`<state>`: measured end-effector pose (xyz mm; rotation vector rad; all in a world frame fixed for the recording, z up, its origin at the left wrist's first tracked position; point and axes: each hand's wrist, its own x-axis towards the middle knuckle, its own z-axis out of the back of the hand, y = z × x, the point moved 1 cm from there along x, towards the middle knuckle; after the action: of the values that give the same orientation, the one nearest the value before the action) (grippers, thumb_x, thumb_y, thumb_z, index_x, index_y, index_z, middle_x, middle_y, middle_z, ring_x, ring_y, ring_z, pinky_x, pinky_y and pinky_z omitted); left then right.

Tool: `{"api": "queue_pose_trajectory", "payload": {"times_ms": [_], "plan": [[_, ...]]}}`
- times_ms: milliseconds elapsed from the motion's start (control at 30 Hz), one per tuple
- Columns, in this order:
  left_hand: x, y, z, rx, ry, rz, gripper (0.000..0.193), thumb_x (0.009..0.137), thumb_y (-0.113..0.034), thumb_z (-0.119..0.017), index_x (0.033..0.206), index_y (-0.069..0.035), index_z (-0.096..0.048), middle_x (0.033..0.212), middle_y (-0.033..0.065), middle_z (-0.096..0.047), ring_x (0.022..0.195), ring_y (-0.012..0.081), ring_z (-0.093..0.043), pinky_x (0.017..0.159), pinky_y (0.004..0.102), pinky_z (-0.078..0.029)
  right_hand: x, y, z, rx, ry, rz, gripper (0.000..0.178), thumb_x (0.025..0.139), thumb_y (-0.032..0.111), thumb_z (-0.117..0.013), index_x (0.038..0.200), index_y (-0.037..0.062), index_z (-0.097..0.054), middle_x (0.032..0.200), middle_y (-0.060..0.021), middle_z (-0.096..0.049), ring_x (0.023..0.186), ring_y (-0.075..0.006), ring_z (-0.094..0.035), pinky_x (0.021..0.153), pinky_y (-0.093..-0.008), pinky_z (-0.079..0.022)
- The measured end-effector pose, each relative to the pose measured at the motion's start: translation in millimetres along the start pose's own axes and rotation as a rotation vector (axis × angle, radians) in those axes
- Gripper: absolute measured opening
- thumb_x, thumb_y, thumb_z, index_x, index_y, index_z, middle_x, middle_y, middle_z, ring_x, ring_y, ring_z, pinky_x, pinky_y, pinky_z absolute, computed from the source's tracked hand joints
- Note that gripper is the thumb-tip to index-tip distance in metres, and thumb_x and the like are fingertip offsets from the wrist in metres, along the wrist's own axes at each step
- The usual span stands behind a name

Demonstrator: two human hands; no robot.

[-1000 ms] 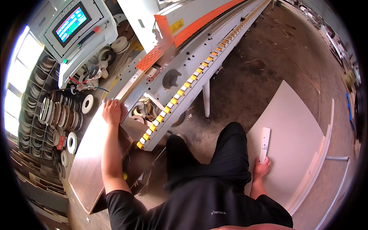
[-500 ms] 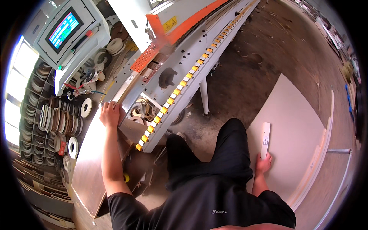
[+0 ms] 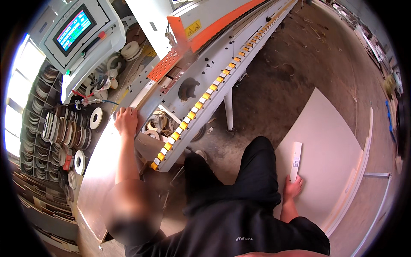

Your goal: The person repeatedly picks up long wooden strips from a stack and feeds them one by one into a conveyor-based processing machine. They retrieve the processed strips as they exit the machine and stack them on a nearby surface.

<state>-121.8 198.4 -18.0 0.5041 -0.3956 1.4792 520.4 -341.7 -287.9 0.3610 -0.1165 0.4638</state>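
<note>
My left hand (image 3: 126,121) is at the near end of the edge-banding machine's bed. Its fingers are bent and pressed together over the end of a narrow board strip (image 3: 145,91), which runs along the bed toward the perforated orange plate (image 3: 165,66). Low on my right, my right hand (image 3: 293,187) grips the lower end of a white strip with a small label (image 3: 296,160). That strip lies over a large pale panel (image 3: 323,137). A blurred round patch covers my left elbow and upper arm.
A control panel with a lit screen (image 3: 75,31) stands at the upper left, near racks of edge-band rolls (image 3: 68,130). A brown-topped table (image 3: 96,188) lies beside my left arm. The roller rail (image 3: 199,105) runs away to the far right. A metal frame (image 3: 376,175) stands beyond the panel.
The whole view has turned slightly, shifting the machine a little to the right. A blurred patch now hides my left elbow. Both hands keep their places on the strips.
</note>
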Motion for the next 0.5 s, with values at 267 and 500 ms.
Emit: {"api": "queue_pose_trajectory", "payload": {"times_ms": [267, 500], "plan": [[18, -12, -26, 0.056, 0.033, -0.034, 0.023, 0.104, -0.039, -0.067, 0.101, -0.021, -0.082, 0.112, 0.0003, -0.074, 0.114, 0.0287, -0.073, 0.086, 0.0475, -0.062, 1, 5, -3, -0.004, 0.006, -0.028, 0.065, 0.092, 0.058, -0.077, 0.136, 0.0110, -0.070, 0.129, -0.0146, -0.071, 0.124, -0.0403, -0.066, 0.107, -0.0540, -0.051], [32, -39, -40, -0.003, -0.049, -0.038, 0.023, 0.103, -0.037, -0.066, 0.101, -0.022, -0.083, 0.110, -0.0007, -0.076, 0.109, 0.0280, -0.073, 0.083, 0.0459, -0.062, 2, 5, 1, 0.016, 0.042, -0.031, 0.068, 0.093, 0.063, -0.077, 0.137, 0.0120, -0.070, 0.129, -0.0143, -0.071, 0.125, -0.0406, -0.066, 0.108, -0.0551, -0.050]]}}
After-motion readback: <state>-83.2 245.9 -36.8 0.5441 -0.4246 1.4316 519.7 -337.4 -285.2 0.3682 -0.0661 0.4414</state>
